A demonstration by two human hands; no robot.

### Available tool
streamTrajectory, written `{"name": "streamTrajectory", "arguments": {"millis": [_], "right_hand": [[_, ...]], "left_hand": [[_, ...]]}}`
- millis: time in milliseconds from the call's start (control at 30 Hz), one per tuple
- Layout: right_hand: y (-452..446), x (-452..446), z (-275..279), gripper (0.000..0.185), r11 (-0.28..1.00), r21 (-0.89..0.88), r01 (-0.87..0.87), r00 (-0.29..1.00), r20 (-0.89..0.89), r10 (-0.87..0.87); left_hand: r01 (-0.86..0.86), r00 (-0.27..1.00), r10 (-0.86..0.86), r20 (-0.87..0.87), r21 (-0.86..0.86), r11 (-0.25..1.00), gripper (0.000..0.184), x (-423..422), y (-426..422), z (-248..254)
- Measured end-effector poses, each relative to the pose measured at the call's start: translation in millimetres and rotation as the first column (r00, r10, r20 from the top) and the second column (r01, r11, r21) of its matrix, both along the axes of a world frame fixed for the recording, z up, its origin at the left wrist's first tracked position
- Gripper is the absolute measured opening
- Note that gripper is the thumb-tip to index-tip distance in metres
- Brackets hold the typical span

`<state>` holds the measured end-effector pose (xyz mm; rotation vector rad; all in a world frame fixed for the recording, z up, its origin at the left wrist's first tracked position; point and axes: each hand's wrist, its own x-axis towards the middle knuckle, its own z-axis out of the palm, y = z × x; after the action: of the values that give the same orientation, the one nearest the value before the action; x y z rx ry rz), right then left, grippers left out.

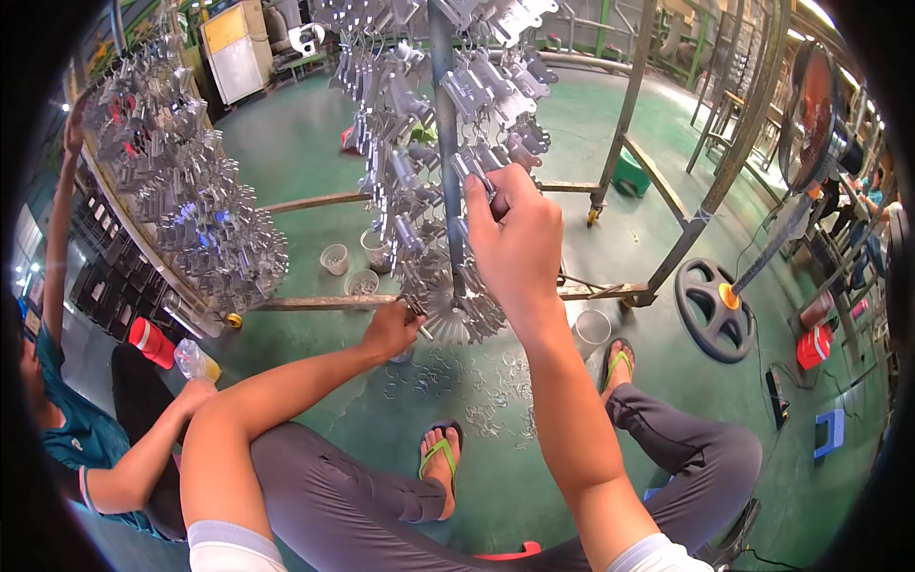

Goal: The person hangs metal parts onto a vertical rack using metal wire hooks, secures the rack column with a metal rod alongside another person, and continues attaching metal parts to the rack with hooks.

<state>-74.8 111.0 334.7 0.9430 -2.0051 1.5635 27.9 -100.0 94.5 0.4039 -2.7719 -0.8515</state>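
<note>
Many shiny metal brackets (481,91) hang in tiers from hooks around an upright pole (444,124) in front of me. My right hand (519,238) is raised to the middle of this cluster, its fingers closed on a metal bracket (469,170) at the right of the pole. Lower down, my left hand (389,332) pinches a small metal piece (425,333) beside the bottom tier. That piece is partly covered by the fingers, so its exact shape is unclear. Loose wire hooks (486,405) lie scattered on the green floor below.
Plastic cups (361,283) stand left of the pole, and another cup (592,329) stands at right. A wheeled metal frame (667,257) surrounds the cluster. A co-worker (105,448) sits at left by a second loaded rack (191,181). A fan (729,296) stands at right.
</note>
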Motion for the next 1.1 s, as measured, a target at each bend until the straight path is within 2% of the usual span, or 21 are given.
{"name": "streamTrajectory", "arguments": {"millis": [67,167,200,233,300,333,433,467,567,633,733,800,933,1000,1067,1100], "right_hand": [[-4.1,-0.8,-0.3,0.022,0.997,0.039,0.072,0.997,-0.041,-0.071],[-2.9,-4.0,-1.1,0.025,0.982,0.068,0.178,0.978,-0.127,-0.169],[-0.4,-4.3,-4.7,0.026,0.974,0.09,0.209,0.97,-0.145,-0.194],[7.0,-3.4,-4.2,0.03,0.978,0.116,0.171,0.984,-0.08,-0.162],[23.5,-2.0,-8.9,0.033,0.98,0.16,0.121,0.992,0.003,-0.123],[31.5,-3.2,-17.8,0.034,0.98,0.176,0.096,0.994,0.041,-0.105],[58.5,-14.5,-53.1,0.036,0.939,0.338,0.057,0.983,0.147,-0.113],[67.8,-22.7,-66.6,0.037,0.898,0.44,0.012,0.965,0.231,-0.126],[99.6,-48.6,-123.2,0.041,0.712,0.684,-0.158,0.883,0.42,-0.208],[118.1,-63.2,-160.4,0.044,0.542,0.798,-0.264,0.834,0.471,-0.287],[135.3,-81.4,-230.5,0.048,0.397,0.882,-0.253,0.823,0.412,-0.391],[141.0,-91.9,-271.1,0.047,0.391,0.843,-0.369,0.747,0.519,-0.416],[148.7,-96.0,-313.6,0.044,0.397,0.748,-0.532,0.605,0.664,-0.44],[155.1,-96.1,-342.1,0.041,0.375,0.76,-0.53,0.605,0.649,-0.46],[159.6,-95.5,-366.2,0.038,0.354,0.768,-0.534,0.597,0.639,-0.485],[168.1,-95.8,-398.6,0.031,0.371,0.809,-0.456,0.671,0.586,-0.454]], "left_hand": [[-0.025,0.999,0.022,0.027,0.114,0.993,0.038,5.3,4.3,7.1],[0.116,0.977,-0.128,-0.173,-0.073,0.99,0.031,14.0,9.9,-3.7],[0.143,0.986,-0.143,-0.083,0.003,0.99,0.028,16.8,9.0,-4.6],[0.159,0.987,-0.161,0.015,0.096,0.983,0.025,16.4,7.0,-3.0],[0.252,0.959,-0.244,-0.147,0.038,0.967,0.021,16.6,13.3,-1.6],[0.278,0.952,-0.266,-0.15,0.061,0.959,0.021,16.6,16.4,3.3],[0.272,0.962,-0.271,-0.031,0.065,0.96,0.026,17.0,12.8,3.2],[0.278,0.961,-0.278,-0.012,0.07,0.958,0.03,16.2,10.8,0.6],[0.145,0.98,-0.177,0.092,0.281,0.949,0.039,15.5,20.1,4.9],[0.061,0.982,-0.119,0.148,0.349,0.935,0.039,10.3,19.7,0.0],[0.025,0.979,-0.108,0.174,0.422,0.906,0.038,1.0,25.7,4.7],[0.054,0.981,-0.133,0.141,0.462,0.885,0.038,-5.0,26.0,2.3],[0.032,0.987,-0.093,0.132,0.409,0.912,0.04,-13.2,39.1,10.9],[0.059,0.992,-0.1,0.08,0.409,0.911,0.043,-17.2,38.2,10.6],[0.04,0.989,-0.094,0.116,0.402,0.915,0.04,-17.2,40.4,13.2],[0.04,0.989,-0.096,0.113,0.419,0.907,0.039,-17.9,39.0,10.4]]}}
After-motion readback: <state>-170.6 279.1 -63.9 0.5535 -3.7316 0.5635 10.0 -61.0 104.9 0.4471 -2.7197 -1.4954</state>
